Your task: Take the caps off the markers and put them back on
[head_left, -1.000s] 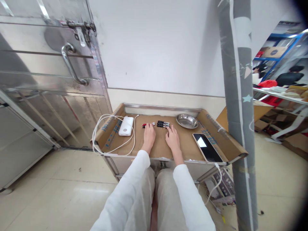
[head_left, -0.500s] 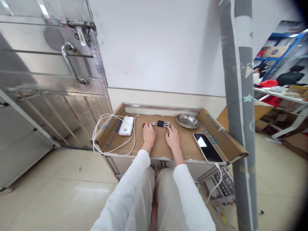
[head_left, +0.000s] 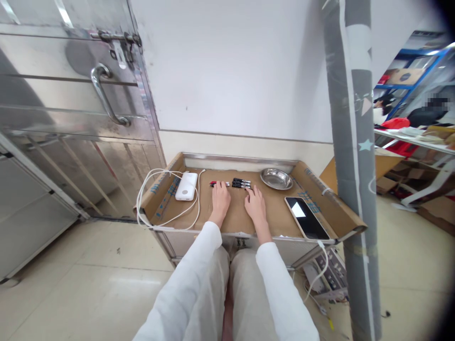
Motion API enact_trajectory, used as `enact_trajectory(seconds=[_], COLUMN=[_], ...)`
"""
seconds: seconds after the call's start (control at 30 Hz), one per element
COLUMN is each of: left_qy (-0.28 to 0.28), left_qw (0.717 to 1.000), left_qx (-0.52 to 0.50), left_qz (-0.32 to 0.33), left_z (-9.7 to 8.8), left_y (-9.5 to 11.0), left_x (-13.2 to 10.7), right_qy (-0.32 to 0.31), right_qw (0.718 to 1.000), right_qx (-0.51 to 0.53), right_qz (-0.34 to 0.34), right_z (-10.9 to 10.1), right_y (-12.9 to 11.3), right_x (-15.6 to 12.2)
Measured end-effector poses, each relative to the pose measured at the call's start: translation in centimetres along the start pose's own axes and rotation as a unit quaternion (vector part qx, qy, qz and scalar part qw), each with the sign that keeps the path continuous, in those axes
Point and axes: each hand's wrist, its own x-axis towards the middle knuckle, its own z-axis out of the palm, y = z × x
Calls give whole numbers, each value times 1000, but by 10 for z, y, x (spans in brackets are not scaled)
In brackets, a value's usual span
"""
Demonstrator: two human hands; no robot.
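Several black pens [head_left: 241,181] lie side by side in a small group on the cardboard-lined tabletop [head_left: 236,220]. Just left of them is a red pen [head_left: 213,183], partly covered by the fingertips of my left hand [head_left: 221,200]. That hand lies palm down with its fingers stretched forward, not wrapped round anything I can see. My right hand [head_left: 255,203] rests palm down too, fingers apart, its fingertips at the near right end of the black pens. Whether those fingertips press on the nearest pen I cannot tell.
A white power bank [head_left: 186,185] with a looped white cable [head_left: 142,194] sits left. To the right are a shallow metal dish [head_left: 276,179] and a phone [head_left: 306,218]. Raised cardboard sides edge the table. A grey wrapped pole [head_left: 355,166] stands at right; people sit beyond it.
My left hand has shifted very slightly on the red pen. My right hand, the black pens and the other things stay where they were.
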Motion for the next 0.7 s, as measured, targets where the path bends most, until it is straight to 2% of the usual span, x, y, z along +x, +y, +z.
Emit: enact_trajectory(seconds=[0.13,0.2,0.37,0.7], left_qy=[-36,-48,-56,-82], left_qw=[992,987,986,976], left_qx=[-29,-33,-47,-116], left_qz=[115,151,148,167], left_z=[7,11,18,21], left_y=[1,1,1,-4], left_x=[3,5,10,10], right_qy=[6,9,5,0], right_qw=[1000,1000,1000,999], right_qx=[-10,-14,-15,-41], right_qz=[0,2,-3,31], right_z=[1,1,-6,-17], right_y=[0,0,-2,-8], right_x=[0,1,5,3])
